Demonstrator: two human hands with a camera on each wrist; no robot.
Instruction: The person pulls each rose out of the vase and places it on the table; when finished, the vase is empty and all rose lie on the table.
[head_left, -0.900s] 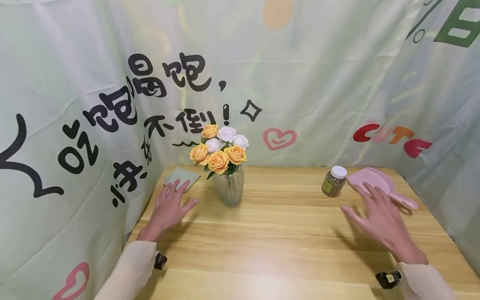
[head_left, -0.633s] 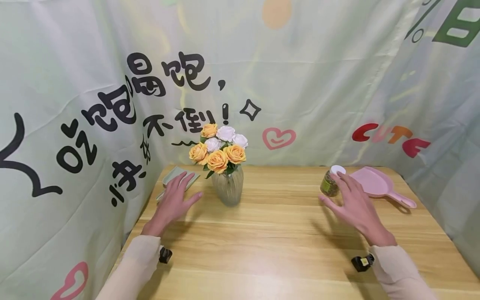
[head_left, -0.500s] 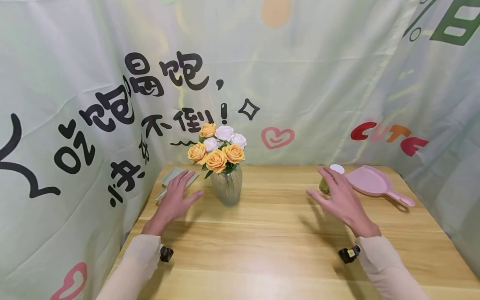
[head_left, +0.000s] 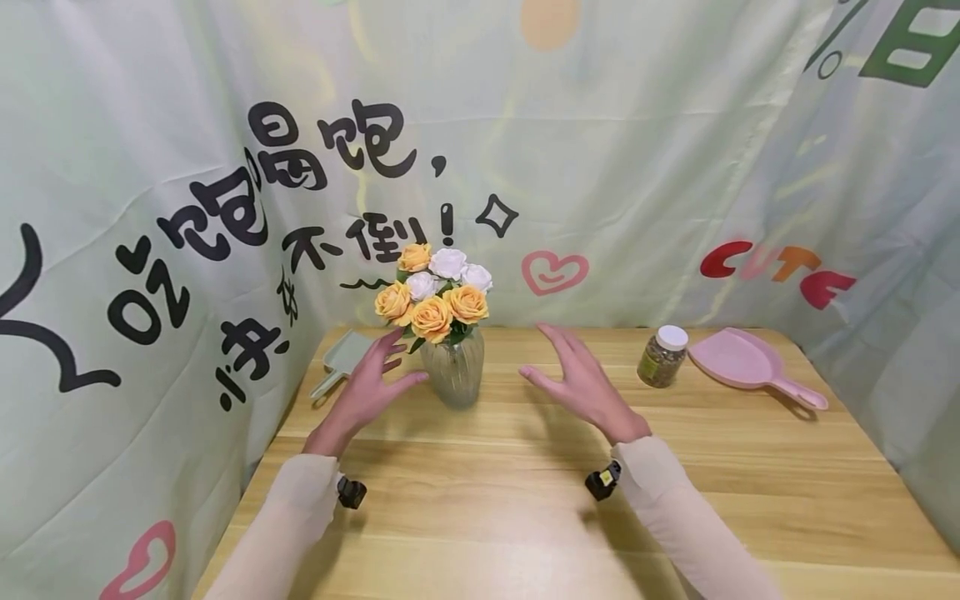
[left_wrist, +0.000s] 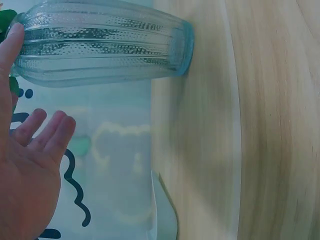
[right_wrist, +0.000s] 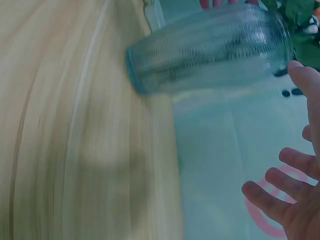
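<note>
A ribbed clear glass vase [head_left: 454, 373] stands upright on the wooden table, holding orange and white roses [head_left: 432, 317]. Just left of it my left hand [head_left: 367, 392] hovers with spread, slightly bent fingers, holding nothing. On the vase's other side my right hand [head_left: 585, 383] is raised, thumb and fingers apart, with a wider gap to the glass. Both wrist views show the vase sideways: the left thumb lies near its neck in the left wrist view, though contact cannot be made out. In the right wrist view the right fingers [right_wrist: 270, 200] are spread beside the vase.
A pale green dustpan [head_left: 347, 354] lies at the back left, partly behind the left hand. Toward the back right stand a white-lidded jar [head_left: 663, 357] and a pink dustpan-shaped scoop [head_left: 738, 358]. Printed curtains [head_left: 637, 167] enclose the table's back and sides.
My right hand has swept left, from over the pink scoop past the jar toward the vase. My left hand has shifted right, closer to the vase. The objects stay in place.
</note>
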